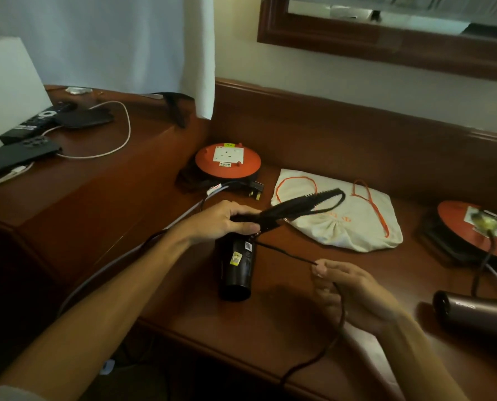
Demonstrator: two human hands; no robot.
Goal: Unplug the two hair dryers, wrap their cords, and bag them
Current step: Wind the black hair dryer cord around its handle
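A black hair dryer (236, 267) lies on the wooden desk, nozzle toward me. My left hand (227, 219) grips its folded handle together with several loops of black cord (305, 202) that stick out to the right. My right hand (354, 293) pinches the loose cord, which runs taut from the dryer and trails off the desk's front edge. A second, brownish hair dryer (479, 314) lies at the right, its cord plugged into the right orange reel (473, 227). A white cloth bag (343, 224) with orange drawstrings lies flat behind the black dryer.
An orange extension reel (228, 162) with an empty socket sits at the back, a black plug (256, 191) beside it. On the raised left cabinet lie a phone (15, 157), remotes (36, 123) and a white cable. A mirror frame hangs on the wall above.
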